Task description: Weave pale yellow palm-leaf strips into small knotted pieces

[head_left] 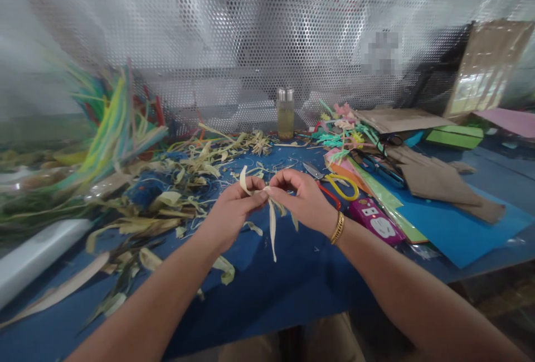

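Observation:
A pale strip of dried husk (272, 231) is pinched between my two hands over the blue table (309, 289). My left hand (236, 208) grips it with thumb and finger, and a curled end sticks up above that thumb. From the other side my right hand (303, 197), with a gold bracelet (337, 228) at the wrist, pinches the same strip. The fingertips of both hands meet there. A narrow tail of the strip hangs below them. What lies behind my fingers is partly hidden.
Loose husk pieces (167, 222) cover the left side, near a white box-like object (42, 256). Scissors with yellow handles (343, 186) and a purple power strip (376, 221) lie right. Beyond are blue paper (455, 233), cardboard (438, 181) and a bottle of yellowish liquid (286, 119), before a perforated metal panel (251, 33).

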{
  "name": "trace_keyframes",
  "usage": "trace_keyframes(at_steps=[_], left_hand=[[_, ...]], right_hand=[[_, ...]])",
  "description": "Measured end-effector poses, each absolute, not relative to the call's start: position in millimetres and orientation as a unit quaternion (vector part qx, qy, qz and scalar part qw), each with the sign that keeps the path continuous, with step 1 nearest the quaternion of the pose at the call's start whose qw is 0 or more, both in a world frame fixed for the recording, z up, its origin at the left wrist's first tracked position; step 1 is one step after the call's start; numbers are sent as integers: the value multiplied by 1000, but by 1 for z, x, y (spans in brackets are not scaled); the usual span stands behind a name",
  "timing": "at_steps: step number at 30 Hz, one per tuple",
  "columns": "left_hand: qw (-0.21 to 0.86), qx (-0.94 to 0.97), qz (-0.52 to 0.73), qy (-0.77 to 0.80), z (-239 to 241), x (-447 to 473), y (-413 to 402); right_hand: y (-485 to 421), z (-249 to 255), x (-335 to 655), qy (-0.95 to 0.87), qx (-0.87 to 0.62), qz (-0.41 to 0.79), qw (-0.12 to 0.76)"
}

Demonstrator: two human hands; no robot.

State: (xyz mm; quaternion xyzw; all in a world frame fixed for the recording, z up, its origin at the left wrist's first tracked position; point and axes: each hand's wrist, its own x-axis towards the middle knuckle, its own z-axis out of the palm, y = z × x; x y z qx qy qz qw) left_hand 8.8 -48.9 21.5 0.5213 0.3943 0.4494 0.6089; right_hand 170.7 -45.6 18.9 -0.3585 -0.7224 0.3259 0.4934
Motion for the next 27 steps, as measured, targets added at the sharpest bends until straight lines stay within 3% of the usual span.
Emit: trace_keyframes(at_steps=[6,12,23,27], left_hand=[[583,556,456,377,21,8,-48],[431,672,437,414,23,8,-47],[357,660,463,472,22,6,-46],[393,664,475,422,23,7,-48]], right_hand=[[-46,17,170,-717,-400,287,494],[-46,17,168,-717,-451,227,481],[-49,17,171,-725,-390,254,508],[-47,18,171,-680,-373,366,515]])
